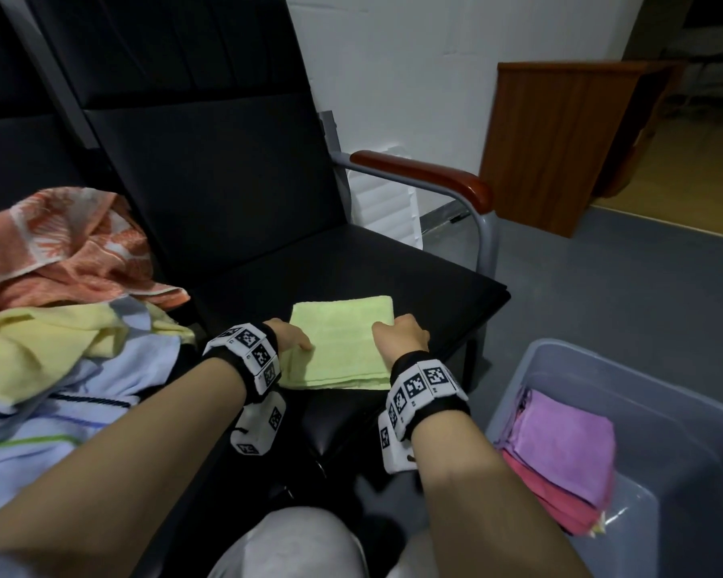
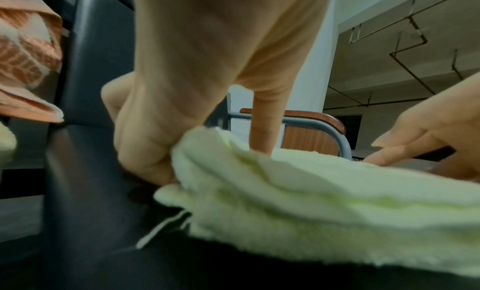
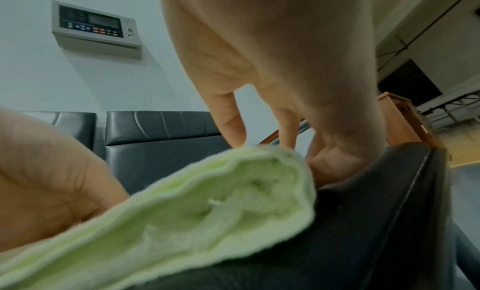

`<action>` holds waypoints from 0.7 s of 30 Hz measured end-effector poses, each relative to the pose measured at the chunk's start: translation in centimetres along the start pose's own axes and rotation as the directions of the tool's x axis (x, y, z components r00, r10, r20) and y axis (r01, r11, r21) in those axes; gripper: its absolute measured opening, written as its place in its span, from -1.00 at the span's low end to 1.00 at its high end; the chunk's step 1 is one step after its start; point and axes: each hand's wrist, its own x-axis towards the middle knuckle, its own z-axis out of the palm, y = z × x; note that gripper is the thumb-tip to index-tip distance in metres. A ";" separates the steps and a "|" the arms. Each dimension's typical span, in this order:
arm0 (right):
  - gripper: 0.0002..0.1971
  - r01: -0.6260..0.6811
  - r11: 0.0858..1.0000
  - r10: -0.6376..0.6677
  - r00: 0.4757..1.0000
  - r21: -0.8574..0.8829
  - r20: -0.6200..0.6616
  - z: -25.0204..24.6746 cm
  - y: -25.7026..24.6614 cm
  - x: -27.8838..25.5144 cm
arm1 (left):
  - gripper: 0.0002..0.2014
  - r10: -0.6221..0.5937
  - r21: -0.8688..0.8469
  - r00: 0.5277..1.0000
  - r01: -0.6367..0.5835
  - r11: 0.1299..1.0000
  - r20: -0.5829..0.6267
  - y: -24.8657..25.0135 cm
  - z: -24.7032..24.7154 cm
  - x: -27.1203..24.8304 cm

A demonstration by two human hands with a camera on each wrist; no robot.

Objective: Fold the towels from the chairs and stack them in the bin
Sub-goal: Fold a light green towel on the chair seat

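Observation:
A folded light-green towel lies flat on the black chair seat. My left hand grips its left edge; in the left wrist view the left hand has curled fingers under the towel and one digit on top. My right hand grips the right edge, and in the right wrist view the right hand pinches the towel at its side. The grey bin on the floor to the right holds a folded purple towel on pink ones.
On the chair to the left lies a loose pile: an orange patterned towel, a yellow one and a blue striped one. A wooden armrest bounds the seat's right side. A brown cabinet stands behind.

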 end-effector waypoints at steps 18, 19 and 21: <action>-0.53 -0.094 0.981 0.079 0.992 0.171 0.094 -6.0 2.8 0.6 | -0.64 0.217 -0.391 0.974 -0.178 0.903 0.058 3.3 3.9 -4.0; -0.53 -0.092 0.983 0.081 0.994 0.158 0.071 -6.7 3.2 0.9 | -0.64 0.238 -0.394 0.970 -0.197 0.898 0.057 3.8 4.7 -4.4; -0.48 -0.087 0.985 0.084 0.996 0.149 0.029 -8.2 4.0 1.3 | -0.64 0.275 -0.404 0.960 -0.231 0.885 0.055 5.1 6.2 -5.1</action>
